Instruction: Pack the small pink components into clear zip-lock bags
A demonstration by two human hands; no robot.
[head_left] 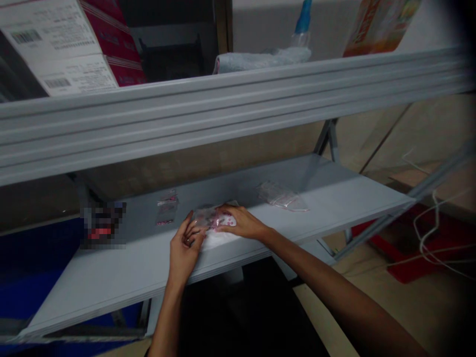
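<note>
A small clear plastic bag (203, 216) with some pink showing in it lies between my two hands at the middle of the lower shelf. My left hand (188, 245) wears a ring and has its fingers curled at the bag's left side. From the right, my right hand (241, 222) grips the bag's other side with thumb and fingers. Beneath and beside the bag is a white item with pink dots (229, 220), partly covered by my right hand. Whether that item is inside the bag or under it I cannot tell.
Small clear packets (166, 210) with pink bits lie left of my hands. Flat clear plastic bags (280, 196) lie to the right. A blurred-out object (103, 225) sits at the shelf's left end. An upper shelf beam (238, 109) crosses above, with boxes (70, 49) behind it.
</note>
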